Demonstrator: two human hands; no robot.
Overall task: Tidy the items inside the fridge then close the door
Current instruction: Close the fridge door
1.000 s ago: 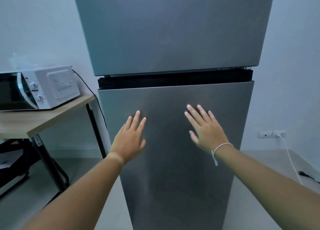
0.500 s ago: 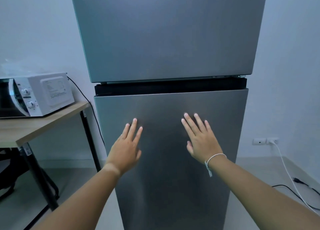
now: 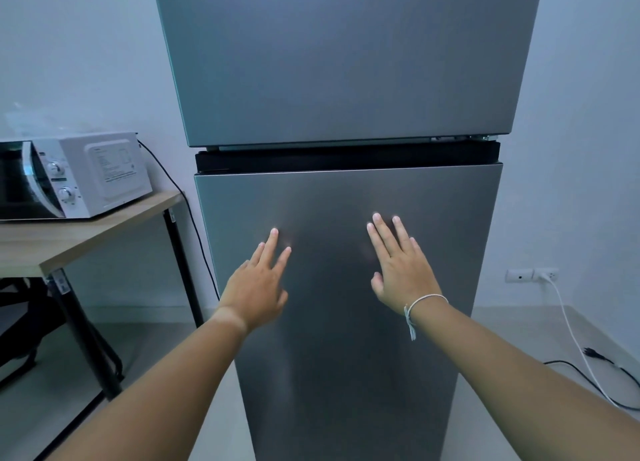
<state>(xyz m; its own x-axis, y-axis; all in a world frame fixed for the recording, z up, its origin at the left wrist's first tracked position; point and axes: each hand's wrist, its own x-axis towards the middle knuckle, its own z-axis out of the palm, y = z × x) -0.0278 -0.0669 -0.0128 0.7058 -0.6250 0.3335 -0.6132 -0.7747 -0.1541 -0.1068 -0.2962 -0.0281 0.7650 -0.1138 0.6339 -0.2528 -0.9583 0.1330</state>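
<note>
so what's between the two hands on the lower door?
Nothing: the head view shows bare steel of the lower door between the left hand and the right hand, both open, fingers spread.

Both forearms bare, no sleeves. Thin white string bracelet [image 3: 424, 303] on right wrist, knotted tail hanging down.

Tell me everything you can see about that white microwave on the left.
The microwave is a white box that looks like painted metal, with a dark glass door, two round knobs one above the other, and a printed label on its side panel. It sits upright on a wooden table with black legs, left of the fridge. A black cable leaves its back. No hand touches it.
</note>
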